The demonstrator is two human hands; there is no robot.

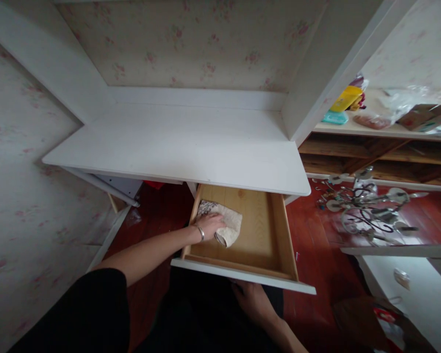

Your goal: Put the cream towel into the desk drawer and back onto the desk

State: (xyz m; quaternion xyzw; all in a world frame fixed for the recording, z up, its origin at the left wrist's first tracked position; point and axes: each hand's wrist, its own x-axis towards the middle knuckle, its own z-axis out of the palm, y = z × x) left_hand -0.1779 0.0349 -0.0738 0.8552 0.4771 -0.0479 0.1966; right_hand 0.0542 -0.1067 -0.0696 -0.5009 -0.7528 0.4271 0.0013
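Observation:
A pulled-out wooden drawer (275, 235) with a white front hangs under a white desk (183, 147). My left hand (210, 225), a bracelet on its wrist, lies inside the drawer at its left side and presses on a beige patterned cloth (231, 221), fingers closed over it. Below the drawer's white front is my right hand (253, 300), touching the front's underside. Its fingers are partly hidden by the drawer front.
A metal chandelier (367, 206) lies on the red wooden floor (316, 245) at the right. Behind it stands a shelf (378, 147) with a yellow object, bags and a box on top. A white cabinet (419, 289) is at the lower right. Floral wallpaper covers the walls.

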